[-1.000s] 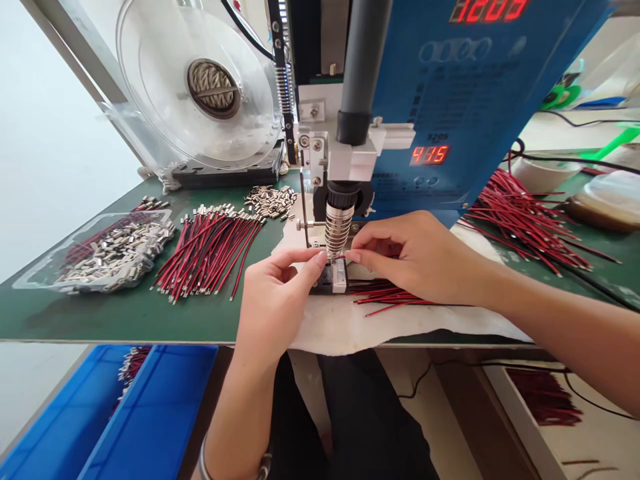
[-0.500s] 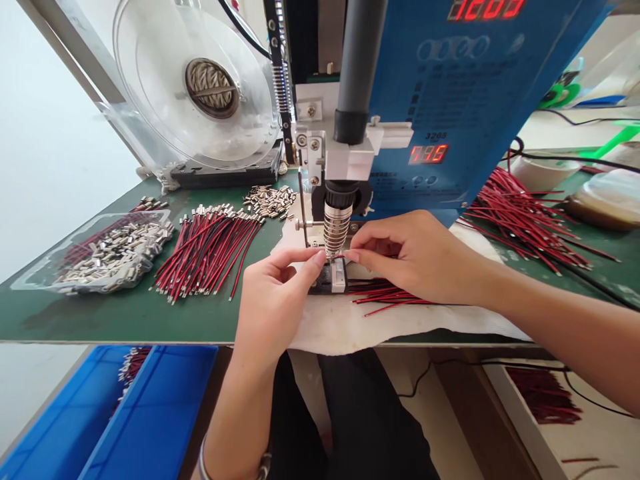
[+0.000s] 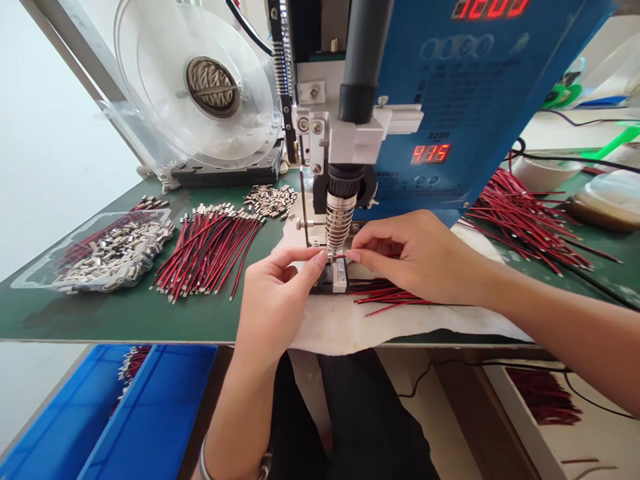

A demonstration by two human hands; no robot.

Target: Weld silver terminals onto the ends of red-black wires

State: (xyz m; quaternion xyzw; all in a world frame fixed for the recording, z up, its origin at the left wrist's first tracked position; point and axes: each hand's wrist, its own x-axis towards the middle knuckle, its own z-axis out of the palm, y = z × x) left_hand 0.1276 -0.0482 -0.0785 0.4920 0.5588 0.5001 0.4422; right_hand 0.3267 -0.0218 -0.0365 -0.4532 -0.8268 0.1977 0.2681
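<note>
Beneath the spring-wrapped tip of the soldering machine head point(image 3: 340, 220), both of my hands meet at a small metal fixture block point(image 3: 339, 276). My left hand point(image 3: 280, 293) pinches thumb and forefinger together at the left of the tip; whatever lies between them is too small and covered to make out. From the right, my right hand point(image 3: 415, 257) pinches a red wire point(image 3: 341, 256), whose end reaches to the tip at the block. More red and black wires point(image 3: 387, 291) lie on the white cloth point(image 3: 345, 327) under my right hand.
Left of the block are a bundle of wires with metal ends point(image 3: 210, 247), loose metal connectors point(image 3: 270, 200) and a clear tray of connectors point(image 3: 117, 250). The blue control box point(image 3: 450, 87) stands behind; more red wires point(image 3: 525, 220) lie right. Blue bins point(image 3: 150, 407) sit below the table edge.
The soldering head's upper bracket has risen slightly, and the digits on the lower red display differ. My hands stay in nearly the same place, both still pinching.
</note>
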